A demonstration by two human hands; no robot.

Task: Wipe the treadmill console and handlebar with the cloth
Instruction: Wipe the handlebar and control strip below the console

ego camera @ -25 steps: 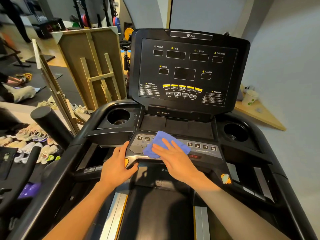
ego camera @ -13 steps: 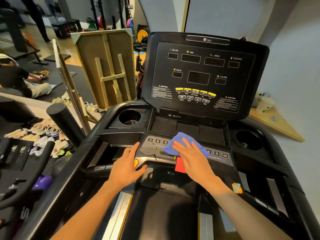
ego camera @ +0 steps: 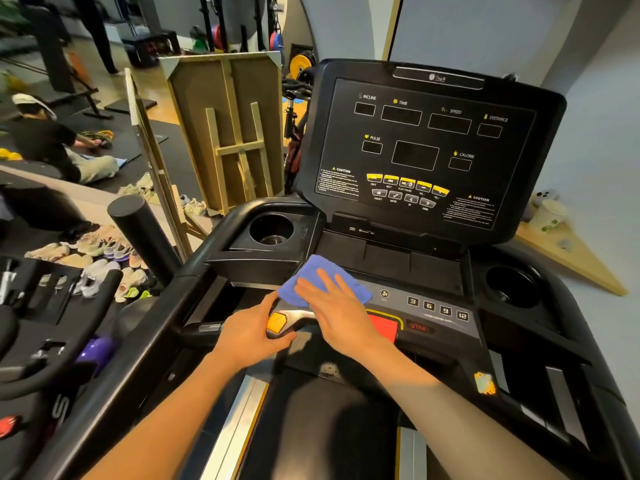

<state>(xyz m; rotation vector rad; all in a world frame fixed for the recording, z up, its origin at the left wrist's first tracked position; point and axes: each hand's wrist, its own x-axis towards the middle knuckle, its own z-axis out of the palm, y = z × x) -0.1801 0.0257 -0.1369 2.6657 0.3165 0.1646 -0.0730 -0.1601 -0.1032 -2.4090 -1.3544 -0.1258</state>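
Note:
The black treadmill console (ego camera: 426,147) stands upright ahead, with a grey button panel (ego camera: 436,310) below it. A folded blue cloth (ego camera: 318,275) lies on the left part of that panel. My right hand (ego camera: 339,313) presses flat on the cloth, fingers straight and spread. My left hand (ego camera: 252,334) grips the front edge of the panel next to a yellow button (ego camera: 276,322). The red stop button (ego camera: 384,325) shows just right of my right hand. The black handlebar (ego camera: 145,327) runs down the left side.
Cup holders sit at left (ego camera: 272,230) and right (ego camera: 510,284) of the panel. A wooden frame (ego camera: 228,133) leans beyond the treadmill. Several shoes (ego camera: 100,258) lie on the floor at left, where a person (ego camera: 52,147) sits. A paper cup (ego camera: 549,214) stands on a wooden ledge at right.
My right hand slid the cloth leftward along the button panel, uncovering the red stop button and the right number keys. My left hand stayed on the panel's edge.

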